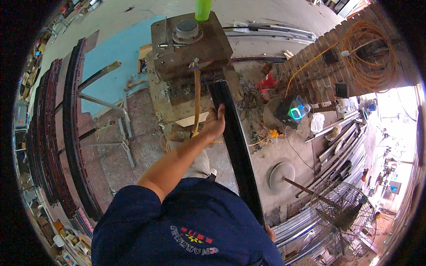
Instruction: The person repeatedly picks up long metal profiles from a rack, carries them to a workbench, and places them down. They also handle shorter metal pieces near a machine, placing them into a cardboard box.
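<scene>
A long black metal profile (237, 133) slants from the brown machine down along my right side. My left hand (214, 126) is closed on its left edge near the far end, thumb lying along the top. Only a few fingers of my right hand (270, 233) show, at the profile's right edge near my hip; my torso hides the rest. The profile's far end is beside the worn brown machine (191, 53), which has a round cap (187, 29) on top. A tan hose or handle (197, 97) comes down from the machine, left of the profile.
Dark long profiles (73, 124) lie on a metal stand at left. A floor fan (344, 217) with a round base (282, 176) stands at lower right, near several stacked metal bars (341, 155). An orange cable coil (368, 55) hangs on brickwork. A green cup (203, 9) tops the machine.
</scene>
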A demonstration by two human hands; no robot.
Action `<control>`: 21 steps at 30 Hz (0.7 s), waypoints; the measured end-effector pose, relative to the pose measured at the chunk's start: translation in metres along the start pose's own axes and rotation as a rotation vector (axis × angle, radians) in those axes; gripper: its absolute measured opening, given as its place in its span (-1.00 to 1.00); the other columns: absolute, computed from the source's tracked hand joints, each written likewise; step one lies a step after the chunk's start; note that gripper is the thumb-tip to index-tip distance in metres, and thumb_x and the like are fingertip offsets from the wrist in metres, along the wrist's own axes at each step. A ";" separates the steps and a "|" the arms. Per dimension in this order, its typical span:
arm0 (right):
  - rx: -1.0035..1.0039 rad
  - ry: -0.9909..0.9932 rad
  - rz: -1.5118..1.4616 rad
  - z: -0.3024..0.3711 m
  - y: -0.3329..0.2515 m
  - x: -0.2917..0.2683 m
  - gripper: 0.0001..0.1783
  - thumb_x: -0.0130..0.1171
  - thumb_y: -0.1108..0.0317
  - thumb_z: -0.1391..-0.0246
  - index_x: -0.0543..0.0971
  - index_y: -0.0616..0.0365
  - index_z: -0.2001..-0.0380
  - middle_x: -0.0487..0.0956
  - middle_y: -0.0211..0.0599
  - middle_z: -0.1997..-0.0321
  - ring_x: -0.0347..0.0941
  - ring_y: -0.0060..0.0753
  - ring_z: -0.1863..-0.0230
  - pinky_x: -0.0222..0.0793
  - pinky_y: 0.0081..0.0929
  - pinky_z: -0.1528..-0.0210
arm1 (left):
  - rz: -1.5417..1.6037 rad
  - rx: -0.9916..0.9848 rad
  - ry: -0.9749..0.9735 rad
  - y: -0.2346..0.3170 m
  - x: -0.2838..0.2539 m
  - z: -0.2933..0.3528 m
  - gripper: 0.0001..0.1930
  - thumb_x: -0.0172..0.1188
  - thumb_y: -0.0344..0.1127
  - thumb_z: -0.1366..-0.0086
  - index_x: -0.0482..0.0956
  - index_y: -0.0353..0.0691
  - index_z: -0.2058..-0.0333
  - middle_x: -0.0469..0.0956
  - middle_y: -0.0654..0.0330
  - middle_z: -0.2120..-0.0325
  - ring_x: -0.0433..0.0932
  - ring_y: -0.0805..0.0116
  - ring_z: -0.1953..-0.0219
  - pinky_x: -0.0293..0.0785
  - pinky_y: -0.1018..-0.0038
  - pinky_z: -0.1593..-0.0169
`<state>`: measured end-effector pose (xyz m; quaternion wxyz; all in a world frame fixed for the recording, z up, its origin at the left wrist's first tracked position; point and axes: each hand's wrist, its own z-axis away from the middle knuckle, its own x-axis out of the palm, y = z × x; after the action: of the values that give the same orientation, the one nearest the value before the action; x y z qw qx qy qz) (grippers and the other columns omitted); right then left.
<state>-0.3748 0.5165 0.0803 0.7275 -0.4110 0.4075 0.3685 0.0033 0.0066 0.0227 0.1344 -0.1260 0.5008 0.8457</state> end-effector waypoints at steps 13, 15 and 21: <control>-0.060 -0.188 0.119 -0.060 -0.007 0.025 -0.54 0.23 0.10 0.05 0.56 -0.12 0.02 0.57 -0.06 0.53 0.51 0.12 0.45 0.35 -0.05 0.45 | 0.037 0.168 0.059 -0.018 0.003 -0.012 -0.27 -0.35 0.18 -0.42 0.14 -0.37 -0.27 0.15 -0.18 -0.27 0.04 -0.07 -0.35 -0.05 0.26 -0.37; -0.038 -0.229 0.138 -0.091 -0.030 0.033 -0.51 0.22 0.08 0.04 0.54 -0.09 0.00 0.58 -0.01 0.48 0.52 0.15 0.40 0.38 -0.03 0.39 | -0.044 0.287 0.148 -0.057 0.015 -0.038 -0.16 -0.35 0.32 -0.36 0.14 -0.41 -0.24 0.24 -0.32 -0.19 0.19 -0.20 -0.27 0.15 0.22 -0.28; -0.068 -0.310 -0.058 -0.161 -0.059 0.105 -0.45 0.14 0.00 -0.07 0.46 0.02 -0.08 0.60 0.07 0.33 0.52 0.20 0.25 0.39 -0.02 0.23 | -0.148 0.106 0.190 -0.031 0.011 -0.019 -0.21 -0.37 0.30 -0.37 0.18 -0.36 -0.22 0.31 -0.28 -0.14 0.26 -0.16 -0.23 0.21 0.19 -0.25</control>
<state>-0.3285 0.3700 -0.0496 0.7776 -0.3853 0.2654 0.4200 0.0052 0.0052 -0.0151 0.1551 -0.2349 0.5446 0.7901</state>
